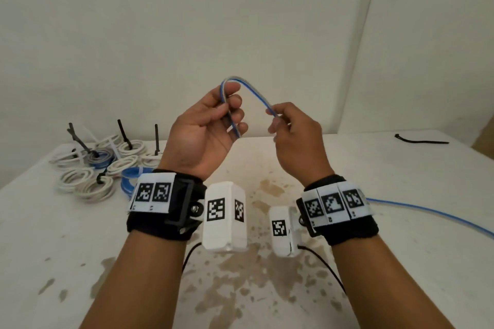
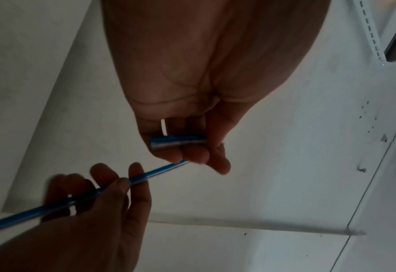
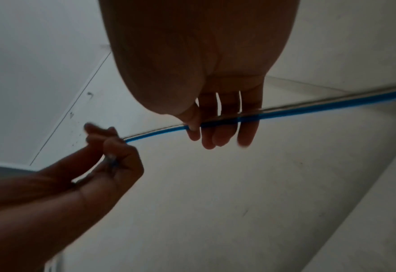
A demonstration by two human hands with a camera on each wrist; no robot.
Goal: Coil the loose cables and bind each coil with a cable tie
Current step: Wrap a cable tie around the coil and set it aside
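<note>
Both hands' fingers pinch the blue-white cable (image 1: 250,89); only the head view shows bound coils (image 1: 93,171) (table's left).

Head view: from above and behind, facing forward and down over both hands (image 1: 208,125) and the table (image 1: 347,262) toward the wall. Wrist views: each very near under its own palm, facing up along the fingers (image 2: 192,152) to wall and ceiling. Shared by all three: the cable (image 1: 254,93) between the hands.
</note>
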